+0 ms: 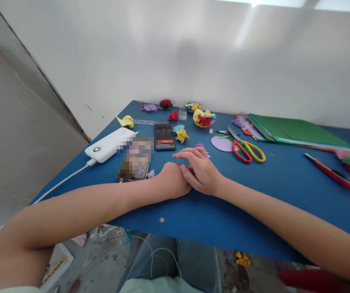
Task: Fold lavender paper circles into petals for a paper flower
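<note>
My left hand (174,181) is closed in a loose fist above the blue table; its fingertips are hidden, so what it holds cannot be made out. Touching it from the right is my right hand (204,173), fingers stretched out over the left fist, thumb apart and lying against it. Just beyond my right hand, a bit of purple paper (198,145) shows, partly covered. A yellow folded paper piece (182,136) and a phone (165,137) lie behind the hands. A second phone-like object (140,158), partly blurred out, lies left of them.
Scissors (245,150) lie by a lilac paper circle (222,143). A red cutter (332,173) and stacked coloured paper (300,131) are at right. A white power bank (110,145) trails a cable at left. Several paper flowers (204,118) stand near the wall. A small pale piece (162,220) lies near the front edge.
</note>
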`<control>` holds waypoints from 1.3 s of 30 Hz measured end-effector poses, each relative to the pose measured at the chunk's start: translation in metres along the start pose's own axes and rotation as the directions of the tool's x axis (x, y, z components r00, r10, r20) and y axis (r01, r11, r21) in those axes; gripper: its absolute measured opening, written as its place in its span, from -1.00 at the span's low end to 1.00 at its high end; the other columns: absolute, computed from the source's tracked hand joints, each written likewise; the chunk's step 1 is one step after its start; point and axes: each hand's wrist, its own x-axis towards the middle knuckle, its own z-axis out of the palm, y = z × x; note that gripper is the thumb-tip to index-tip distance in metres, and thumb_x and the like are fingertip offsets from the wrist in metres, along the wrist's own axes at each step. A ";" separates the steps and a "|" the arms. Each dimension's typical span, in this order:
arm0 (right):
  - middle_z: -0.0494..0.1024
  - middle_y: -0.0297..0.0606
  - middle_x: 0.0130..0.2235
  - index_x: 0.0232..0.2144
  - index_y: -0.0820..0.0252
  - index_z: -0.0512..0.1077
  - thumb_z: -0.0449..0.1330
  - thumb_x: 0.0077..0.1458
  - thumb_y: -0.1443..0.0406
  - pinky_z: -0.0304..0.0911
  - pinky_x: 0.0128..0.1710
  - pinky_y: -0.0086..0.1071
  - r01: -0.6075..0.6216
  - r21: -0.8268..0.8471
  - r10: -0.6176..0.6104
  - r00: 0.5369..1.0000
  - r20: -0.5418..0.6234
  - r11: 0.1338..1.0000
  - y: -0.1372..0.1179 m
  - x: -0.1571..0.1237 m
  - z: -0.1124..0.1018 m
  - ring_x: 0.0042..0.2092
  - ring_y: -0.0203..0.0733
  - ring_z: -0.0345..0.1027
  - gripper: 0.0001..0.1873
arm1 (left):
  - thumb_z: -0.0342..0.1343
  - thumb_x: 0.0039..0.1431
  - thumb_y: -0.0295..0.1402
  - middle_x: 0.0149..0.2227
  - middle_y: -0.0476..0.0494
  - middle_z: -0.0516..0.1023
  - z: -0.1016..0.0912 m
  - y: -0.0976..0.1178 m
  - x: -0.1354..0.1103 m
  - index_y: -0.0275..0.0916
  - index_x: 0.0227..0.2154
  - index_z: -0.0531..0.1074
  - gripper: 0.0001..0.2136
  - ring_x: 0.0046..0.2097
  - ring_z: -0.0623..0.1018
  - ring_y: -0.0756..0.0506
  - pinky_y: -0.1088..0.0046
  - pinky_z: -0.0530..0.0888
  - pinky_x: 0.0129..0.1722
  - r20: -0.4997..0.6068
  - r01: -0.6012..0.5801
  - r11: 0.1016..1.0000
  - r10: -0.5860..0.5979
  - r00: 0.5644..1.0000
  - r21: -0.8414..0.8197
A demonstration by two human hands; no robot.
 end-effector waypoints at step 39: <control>0.42 0.02 -0.06 0.02 0.21 0.22 -0.10 0.07 -0.09 -0.05 -0.07 0.07 -0.519 -0.524 0.581 0.812 -0.057 0.675 0.121 -0.054 -0.035 0.03 0.12 0.17 -0.37 | -0.17 0.24 -0.34 -0.24 -0.25 0.37 -0.016 -0.004 0.001 -0.38 -0.15 0.29 -0.75 -0.17 0.36 -0.16 0.31 0.39 -0.20 -0.037 0.146 0.988 -0.144 0.989 0.056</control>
